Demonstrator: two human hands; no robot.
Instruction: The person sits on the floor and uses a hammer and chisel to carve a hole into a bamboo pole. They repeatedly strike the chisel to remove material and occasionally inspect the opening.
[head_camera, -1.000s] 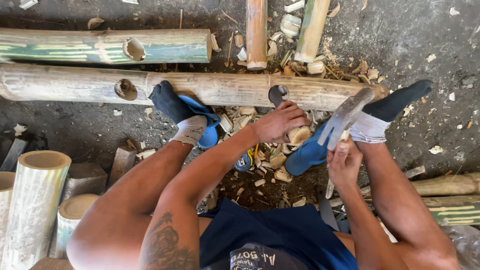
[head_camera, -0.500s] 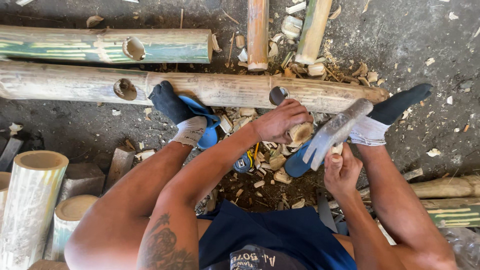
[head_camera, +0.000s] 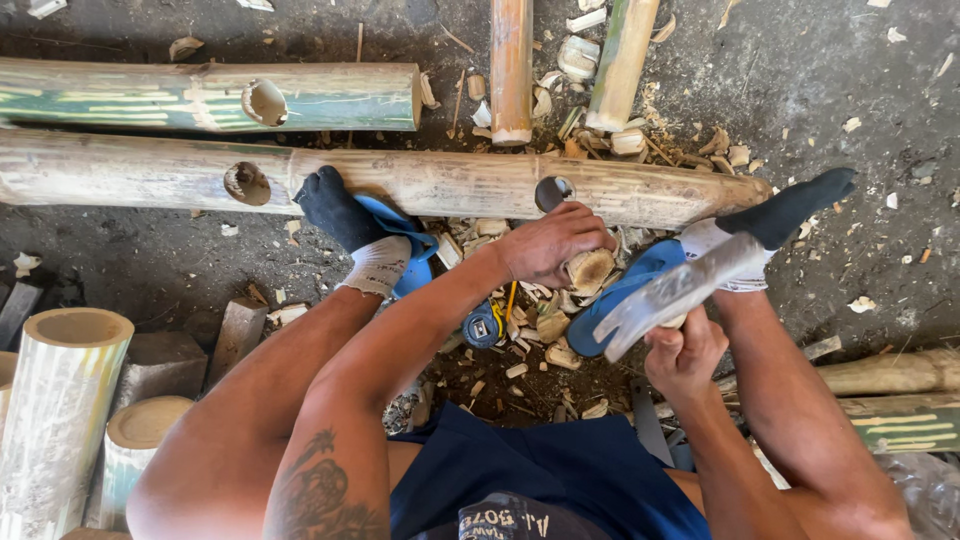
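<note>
At the centre of the frame the left hand (head_camera: 545, 245) was clamped around a short wooden peg (head_camera: 590, 269) held against the long bamboo pole (head_camera: 450, 185), just below its round hole (head_camera: 553, 192). The right hand (head_camera: 685, 352), fingers wrapped tight on the handle, held the hatchet (head_camera: 672, 295) right of centre. Compared with half a second before, the blade had dropped slightly and swung closer to the peg; the left hand had barely moved. Both socked feet remained braced against the pole.
</note>
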